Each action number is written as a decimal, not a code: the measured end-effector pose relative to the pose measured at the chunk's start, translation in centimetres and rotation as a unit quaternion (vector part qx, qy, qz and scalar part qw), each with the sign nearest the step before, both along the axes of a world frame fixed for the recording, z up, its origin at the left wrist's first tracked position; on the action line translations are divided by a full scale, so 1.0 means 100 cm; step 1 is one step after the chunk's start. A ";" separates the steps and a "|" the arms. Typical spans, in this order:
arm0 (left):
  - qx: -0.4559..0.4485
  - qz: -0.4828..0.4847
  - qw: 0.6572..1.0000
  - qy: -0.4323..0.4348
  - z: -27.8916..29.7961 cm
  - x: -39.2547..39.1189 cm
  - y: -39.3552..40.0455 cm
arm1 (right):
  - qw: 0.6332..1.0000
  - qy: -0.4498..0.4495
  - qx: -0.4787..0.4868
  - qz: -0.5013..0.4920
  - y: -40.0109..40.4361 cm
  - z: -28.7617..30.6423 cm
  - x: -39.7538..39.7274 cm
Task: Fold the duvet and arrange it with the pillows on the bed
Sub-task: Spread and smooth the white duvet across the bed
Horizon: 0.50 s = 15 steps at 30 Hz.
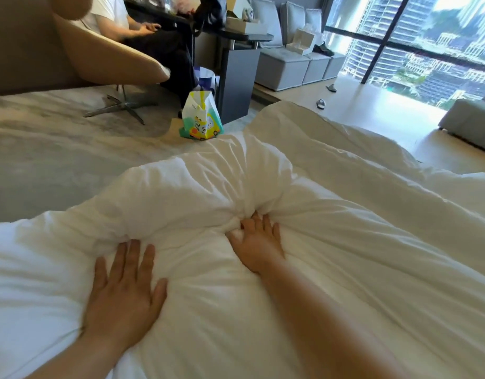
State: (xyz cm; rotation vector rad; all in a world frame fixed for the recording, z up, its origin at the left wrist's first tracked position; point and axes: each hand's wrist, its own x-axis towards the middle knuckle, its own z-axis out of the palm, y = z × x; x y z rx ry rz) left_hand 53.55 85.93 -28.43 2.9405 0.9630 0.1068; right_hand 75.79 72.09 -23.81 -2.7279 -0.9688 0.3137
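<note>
At the bed's near edge: duvet (263, 269) bunched.
My left hand (124, 294) presses flat, spread; right hand (256, 242), farther in, pinches a fold ahead.

We saw a tall dark-framed window (416, 42) flooding the pale glossy floor (372, 116) with daylight. Grey cushioned modular seats (285, 67) lined the far wall beside a dark pedestal table (236, 77). A beige swivel armchair (104, 58) stood on a grey marbled rug (44, 138), near a colourful cartoon-printed bag (201, 119).
</note>
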 end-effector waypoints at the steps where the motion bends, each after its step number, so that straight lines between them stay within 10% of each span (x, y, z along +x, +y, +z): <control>1: 0.002 -0.006 1.000 -0.001 0.000 0.000 -0.001 | 0.997 0.053 0.055 0.005 -0.012 0.019 0.000; 4: -0.002 -0.014 1.000 0.017 -0.002 0.001 0.001 | 0.989 -0.056 0.136 -0.030 -0.075 0.062 -0.002; 6: -0.007 -0.025 0.999 0.038 0.000 0.003 0.000 | 0.990 -0.122 -0.010 -0.075 -0.121 0.061 0.001; 9: 0.007 -0.033 0.997 0.066 -0.003 0.005 0.001 | 0.987 0.008 -0.139 -0.082 -0.134 0.016 0.000; 15: 0.050 -0.074 0.985 0.144 -0.006 0.008 0.003 | 0.988 -0.006 -0.138 -0.073 -0.125 -0.013 0.001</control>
